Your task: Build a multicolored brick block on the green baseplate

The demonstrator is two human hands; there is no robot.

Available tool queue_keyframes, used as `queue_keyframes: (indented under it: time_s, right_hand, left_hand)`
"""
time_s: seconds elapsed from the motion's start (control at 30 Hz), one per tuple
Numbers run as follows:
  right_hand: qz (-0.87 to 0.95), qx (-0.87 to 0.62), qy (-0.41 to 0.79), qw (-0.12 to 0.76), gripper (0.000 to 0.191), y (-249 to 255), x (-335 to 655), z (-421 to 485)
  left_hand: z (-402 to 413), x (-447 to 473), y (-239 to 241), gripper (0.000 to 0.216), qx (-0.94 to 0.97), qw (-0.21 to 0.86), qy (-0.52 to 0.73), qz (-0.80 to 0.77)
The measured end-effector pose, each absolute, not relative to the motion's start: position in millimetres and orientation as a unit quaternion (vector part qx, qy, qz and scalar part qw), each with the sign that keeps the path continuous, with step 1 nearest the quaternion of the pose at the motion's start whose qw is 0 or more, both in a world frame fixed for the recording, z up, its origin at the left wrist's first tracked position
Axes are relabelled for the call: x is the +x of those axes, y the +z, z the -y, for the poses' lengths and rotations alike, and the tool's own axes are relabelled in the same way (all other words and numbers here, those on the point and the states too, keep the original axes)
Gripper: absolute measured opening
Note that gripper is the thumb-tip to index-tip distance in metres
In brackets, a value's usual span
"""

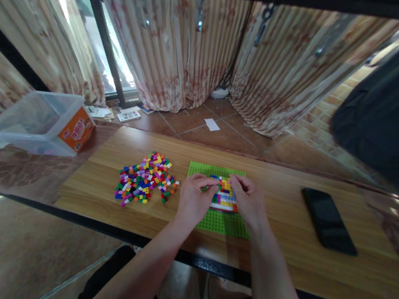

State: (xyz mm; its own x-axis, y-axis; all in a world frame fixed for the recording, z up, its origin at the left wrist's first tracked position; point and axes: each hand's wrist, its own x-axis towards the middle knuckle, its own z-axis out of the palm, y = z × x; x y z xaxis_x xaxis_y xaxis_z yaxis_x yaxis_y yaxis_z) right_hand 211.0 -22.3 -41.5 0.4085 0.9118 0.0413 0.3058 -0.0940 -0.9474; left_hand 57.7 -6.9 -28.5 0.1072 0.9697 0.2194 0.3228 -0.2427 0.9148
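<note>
While both hands, left hand [194, 196] and right hand [248, 199], pinch small coloured plastic bricks [224, 196] on the green studded baseplate [226, 223], pressing straight down seems advisable.

Wooden table [280, 261], light grain, dark front edge. Green baseplate [224, 222] lies flat near the middle, a patch of coloured bricks [226, 193] pressed onto it. Left of the baseplate, near but apart: loose heap of small bricks [144, 179], mixed colours. Right of the baseplate, well apart: black phone [328, 220], face up, angled. Far left of the baseplate, at the table's end: clear plastic bin [38, 121] with orange label.
</note>
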Motion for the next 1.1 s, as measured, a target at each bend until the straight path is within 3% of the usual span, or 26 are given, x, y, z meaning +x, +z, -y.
queue_keyframes:
  time_s: [0.5, 1.1]
  right_hand:
    - [0.457, -0.679, 0.296, 0.492, 0.039, -35.8, 209.6, 24.4]
    - [0.508, -0.71, 0.236, 0.428, 0.05, -32.1, 199.4, 27.1]
  left_hand:
    - [6.0, 62.6, -31.7, 0.018, 0.604, 0.387, 0.477, -0.508]
    - [6.7, 65.8, -25.6, 0.015, 0.589, 0.398, 0.456, -0.535]
